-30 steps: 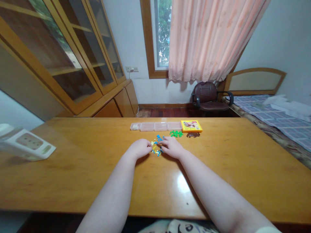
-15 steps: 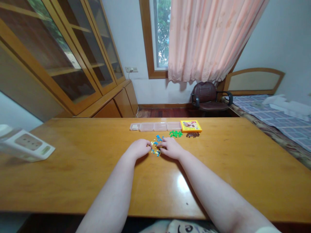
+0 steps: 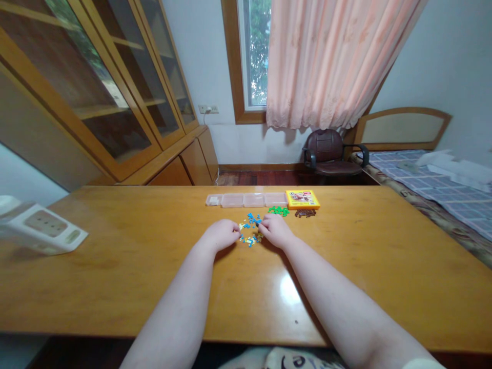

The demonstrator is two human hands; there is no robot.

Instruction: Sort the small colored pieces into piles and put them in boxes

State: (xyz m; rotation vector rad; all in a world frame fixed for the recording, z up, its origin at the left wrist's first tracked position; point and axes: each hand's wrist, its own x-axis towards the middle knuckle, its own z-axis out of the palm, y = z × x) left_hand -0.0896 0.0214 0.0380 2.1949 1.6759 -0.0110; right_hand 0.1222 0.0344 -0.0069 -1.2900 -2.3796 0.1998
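Observation:
Small blue bricks lie loose on the wooden table between my two hands, with a mixed patch of yellow, white and blue bricks just nearer to me. At the left edge of these pieces rests my left hand, its fingers curled and pressed together. On the right side, my right hand has its fingertips drawn together in a pinch beside the blue bricks. A dark spot shows at those fingertips, too small to name. Whatever either hand holds is hidden.
Behind my right hand are a green brick pile and a brown brick pile. A yellow box lies beside a row of clear plastic trays. A white container stands at the left, and a chair beyond the table.
My right hand has shifted slightly right and away from me, and its spread fingers have come together. More of the blue and yellow bricks shows. My left hand has hardly moved.

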